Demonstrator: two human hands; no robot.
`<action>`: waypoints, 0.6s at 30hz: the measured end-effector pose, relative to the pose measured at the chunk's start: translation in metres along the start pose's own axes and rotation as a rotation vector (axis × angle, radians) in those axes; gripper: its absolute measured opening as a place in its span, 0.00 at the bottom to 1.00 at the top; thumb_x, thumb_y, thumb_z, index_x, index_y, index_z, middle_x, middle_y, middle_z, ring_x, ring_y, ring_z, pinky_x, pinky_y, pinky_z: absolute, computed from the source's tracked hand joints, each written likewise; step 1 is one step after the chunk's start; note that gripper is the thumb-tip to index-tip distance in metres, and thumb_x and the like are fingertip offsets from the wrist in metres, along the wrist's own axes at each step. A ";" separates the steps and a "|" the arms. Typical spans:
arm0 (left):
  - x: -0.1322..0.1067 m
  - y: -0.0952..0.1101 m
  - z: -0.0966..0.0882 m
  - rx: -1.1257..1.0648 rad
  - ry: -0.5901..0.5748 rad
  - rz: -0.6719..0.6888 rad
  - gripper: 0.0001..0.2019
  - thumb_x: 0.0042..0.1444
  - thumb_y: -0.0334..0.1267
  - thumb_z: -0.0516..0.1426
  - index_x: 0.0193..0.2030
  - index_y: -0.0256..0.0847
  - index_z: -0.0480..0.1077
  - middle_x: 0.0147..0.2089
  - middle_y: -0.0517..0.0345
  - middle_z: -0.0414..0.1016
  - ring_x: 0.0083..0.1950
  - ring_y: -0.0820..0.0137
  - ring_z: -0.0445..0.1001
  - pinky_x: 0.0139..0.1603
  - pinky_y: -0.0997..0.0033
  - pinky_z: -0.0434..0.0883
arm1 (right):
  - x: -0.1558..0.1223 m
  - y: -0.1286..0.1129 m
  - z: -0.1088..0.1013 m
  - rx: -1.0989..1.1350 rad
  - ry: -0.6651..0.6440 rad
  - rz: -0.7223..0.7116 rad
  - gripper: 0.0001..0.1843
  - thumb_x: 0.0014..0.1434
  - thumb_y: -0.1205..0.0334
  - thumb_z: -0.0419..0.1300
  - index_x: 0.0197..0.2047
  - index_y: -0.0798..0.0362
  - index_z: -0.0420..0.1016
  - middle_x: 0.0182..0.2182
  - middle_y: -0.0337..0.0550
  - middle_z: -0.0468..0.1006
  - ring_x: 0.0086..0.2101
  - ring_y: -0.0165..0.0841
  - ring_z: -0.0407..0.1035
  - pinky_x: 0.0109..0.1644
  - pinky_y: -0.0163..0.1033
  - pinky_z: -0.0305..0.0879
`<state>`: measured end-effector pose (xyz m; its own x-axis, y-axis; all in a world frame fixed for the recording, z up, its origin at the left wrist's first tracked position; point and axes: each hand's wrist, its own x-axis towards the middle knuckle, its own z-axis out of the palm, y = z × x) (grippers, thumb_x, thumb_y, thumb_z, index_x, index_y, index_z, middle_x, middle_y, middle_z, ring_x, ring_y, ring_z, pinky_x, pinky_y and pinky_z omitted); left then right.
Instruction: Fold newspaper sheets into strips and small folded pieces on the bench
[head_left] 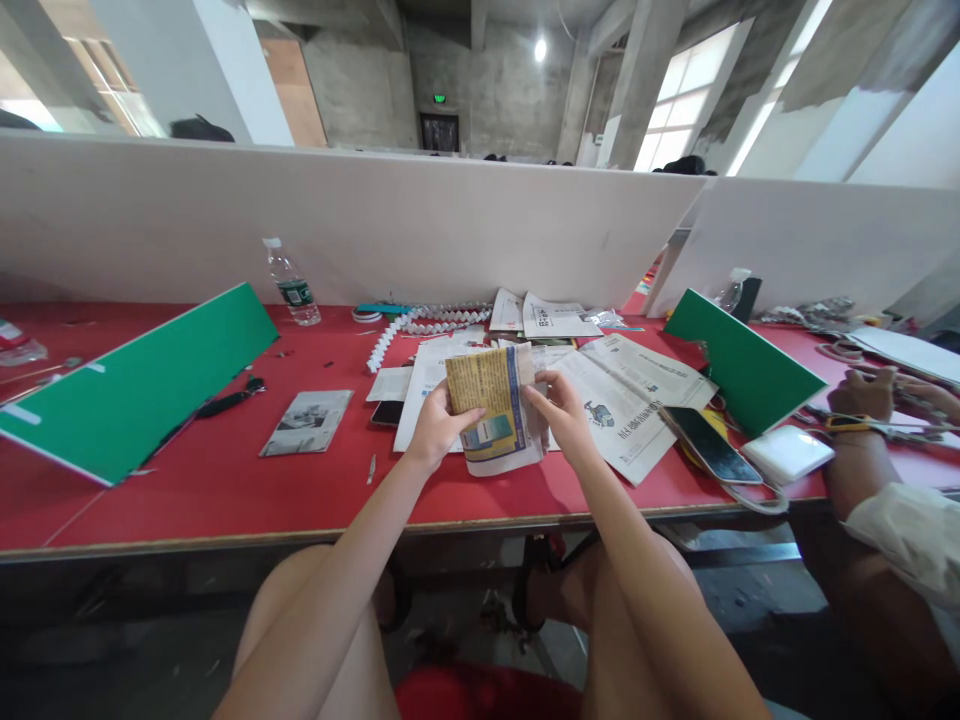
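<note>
A folded piece of newspaper, yellowish with a blue strip, is held upright above the red table. My left hand pinches its left edge, thumb on the front. Gripping the right edge is my right hand, fingers curled round the paper. Both hands hover just above loose newspaper sheets lying flat on the table.
Green boards lean left and right. A water bottle, a paper chain, a small photo sheet, a phone and a white box lie around. Another person's hands work with scissors at right. White partitions stand behind.
</note>
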<state>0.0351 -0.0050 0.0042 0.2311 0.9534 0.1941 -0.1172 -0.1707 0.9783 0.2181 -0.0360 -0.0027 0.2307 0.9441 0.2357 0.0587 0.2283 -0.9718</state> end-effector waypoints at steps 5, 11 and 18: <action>-0.012 0.019 0.007 0.095 0.069 0.122 0.40 0.43 0.34 0.65 0.62 0.53 0.52 0.54 0.55 0.67 0.55 0.63 0.68 0.50 0.65 0.70 | 0.000 -0.001 -0.002 0.003 -0.034 0.019 0.14 0.52 0.46 0.59 0.32 0.46 0.63 0.18 0.33 0.60 0.17 0.28 0.54 0.19 0.35 0.49; -0.012 0.029 -0.004 0.130 0.067 0.163 0.19 0.51 0.38 0.59 0.50 0.48 0.63 0.44 0.58 0.69 0.35 0.73 0.72 0.35 0.73 0.71 | 0.000 -0.008 -0.013 0.042 -0.059 -0.028 0.10 0.53 0.53 0.59 0.30 0.48 0.61 0.24 0.35 0.62 0.24 0.29 0.58 0.26 0.35 0.55; -0.005 0.029 -0.015 0.110 -0.077 0.135 0.12 0.50 0.39 0.59 0.40 0.43 0.62 0.34 0.63 0.67 0.31 0.75 0.70 0.30 0.75 0.71 | 0.003 -0.009 -0.029 0.092 -0.156 0.096 0.10 0.51 0.53 0.60 0.31 0.47 0.63 0.24 0.35 0.63 0.23 0.28 0.56 0.24 0.34 0.52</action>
<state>0.0158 -0.0108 0.0307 0.2946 0.8988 0.3246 -0.0471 -0.3256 0.9443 0.2463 -0.0420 0.0064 0.0769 0.9863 0.1456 -0.0473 0.1495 -0.9876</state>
